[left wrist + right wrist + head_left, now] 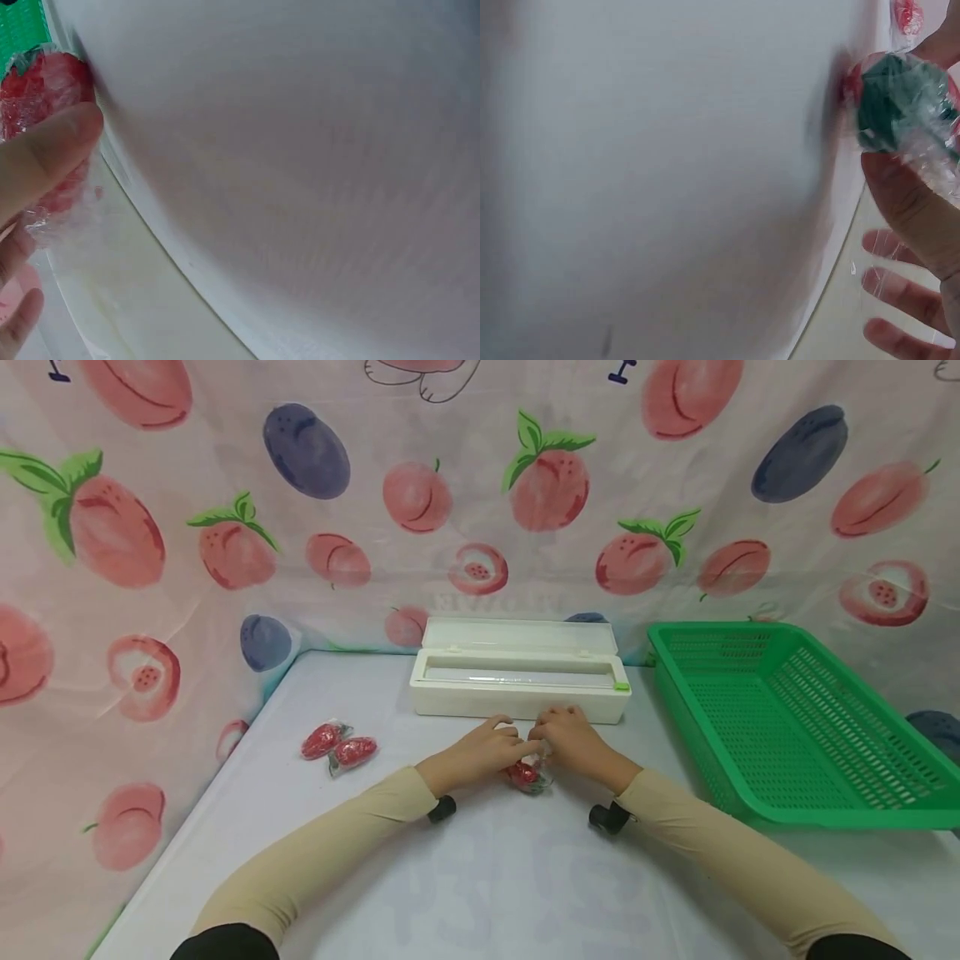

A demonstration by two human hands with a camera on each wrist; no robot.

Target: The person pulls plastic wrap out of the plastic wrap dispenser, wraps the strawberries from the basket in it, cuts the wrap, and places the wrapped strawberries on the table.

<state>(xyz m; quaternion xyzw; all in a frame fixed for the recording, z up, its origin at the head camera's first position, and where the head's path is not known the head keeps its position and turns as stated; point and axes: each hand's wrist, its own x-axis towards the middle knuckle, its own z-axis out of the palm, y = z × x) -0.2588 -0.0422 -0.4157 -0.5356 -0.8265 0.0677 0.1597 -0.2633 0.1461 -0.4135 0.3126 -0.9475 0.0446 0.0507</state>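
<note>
A strawberry (527,775) wrapped in clear cling film is between both hands, just in front of the white dispenser box. My left hand (483,752) holds it, with the thumb pressed along its red side in the left wrist view, where the wrapped strawberry (67,79) shows a crinkled film end. From the right, my right hand (576,745) pinches the same fruit near its green leafy top (885,101). Thin film strands cross the right hand's spread lower fingers (904,292). Two more film-wrapped strawberries, one (322,739) touching the other (354,752), lie to the left.
Behind the hands stands a white cling film dispenser (517,700), its lid (517,635) raised and a green slider at its right end. A green slotted basket (750,797) occupies the right side. A fruit-print cloth (450,435) hangs behind the white table (360,877).
</note>
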